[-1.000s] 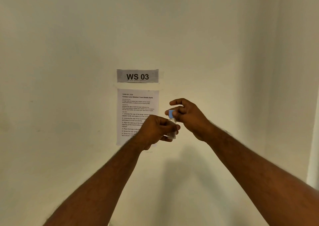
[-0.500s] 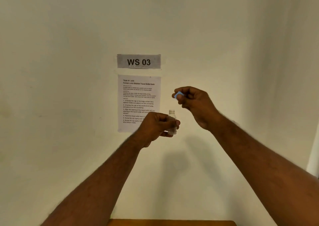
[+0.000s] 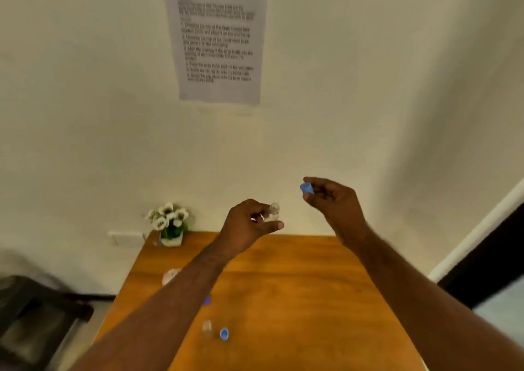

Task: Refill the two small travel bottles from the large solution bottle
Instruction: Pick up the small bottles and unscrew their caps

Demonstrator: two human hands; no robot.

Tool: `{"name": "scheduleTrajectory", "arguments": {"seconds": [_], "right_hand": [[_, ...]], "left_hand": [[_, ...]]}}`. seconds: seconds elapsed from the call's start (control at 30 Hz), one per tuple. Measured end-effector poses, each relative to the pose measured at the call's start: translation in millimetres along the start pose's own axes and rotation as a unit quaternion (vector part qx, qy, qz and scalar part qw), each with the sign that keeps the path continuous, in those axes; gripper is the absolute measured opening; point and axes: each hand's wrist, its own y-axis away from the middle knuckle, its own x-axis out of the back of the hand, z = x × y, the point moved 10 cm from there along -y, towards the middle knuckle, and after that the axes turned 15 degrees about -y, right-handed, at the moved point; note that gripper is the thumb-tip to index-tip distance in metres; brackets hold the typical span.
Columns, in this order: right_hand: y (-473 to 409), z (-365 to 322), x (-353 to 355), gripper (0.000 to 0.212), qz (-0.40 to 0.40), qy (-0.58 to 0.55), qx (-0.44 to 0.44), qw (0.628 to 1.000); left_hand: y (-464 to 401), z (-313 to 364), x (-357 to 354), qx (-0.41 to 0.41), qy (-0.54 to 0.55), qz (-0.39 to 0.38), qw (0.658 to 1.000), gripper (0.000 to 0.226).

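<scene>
My left hand [image 3: 249, 220] grips a small clear travel bottle [image 3: 272, 213], upright and uncapped, above the far edge of the wooden table [image 3: 297, 299]. To its right, my right hand [image 3: 331, 200] pinches the bottle's blue cap [image 3: 306, 188] between thumb and fingers. On the table near me stands a second small clear bottle [image 3: 207, 328], open, with its blue cap [image 3: 224, 334] lying beside it. A pinkish-white object [image 3: 170, 275] and a small purple thing [image 3: 207, 300] show next to my left forearm, partly hidden; I cannot tell what they are.
A small white pot of white flowers [image 3: 170, 224] stands at the table's far left corner against the wall. A printed instruction sheet [image 3: 217, 36] hangs on the wall above. A dark chair [image 3: 31, 322] sits to the left of the table.
The cap came off the bottle and my right hand carried it away to the right. The view tilted down, so the table and the second bottle came into sight.
</scene>
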Motion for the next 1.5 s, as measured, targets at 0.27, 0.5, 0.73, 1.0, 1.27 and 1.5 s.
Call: {"name": "scheduleTrajectory", "arguments": {"seconds": [0.27,0.5,0.73,1.0,1.27,1.5], "right_hand": [[87,199,20,0.030,-0.017,0.183,-0.170,0.968],[151,313,10,0.040,-0.068,0.247,-0.244,0.935],[168,366,11,0.023,-0.089,0.320,-0.259,0.907],[166,382,2,0.027,-0.122,0.363,-0.249,0.889],[156,354,-3,0.068,-0.154,0.371,-0.256,0.879],[96,297,-48,0.063,-0.116,0.323,-0.167,0.924]], "left_hand": [[77,-124,-121,0.125,-0.077,-0.107,0.983,0.039],[128,-179,-184,0.162,-0.119,-0.164,0.966,0.038],[151,-213,-210,0.184,-0.129,-0.164,0.960,0.032],[150,-227,-222,0.181,-0.150,-0.158,0.959,0.033],[138,-204,-202,0.122,-0.165,-0.180,0.962,0.087],[130,-179,-117,0.071,-0.177,-0.087,0.978,0.088]]}}
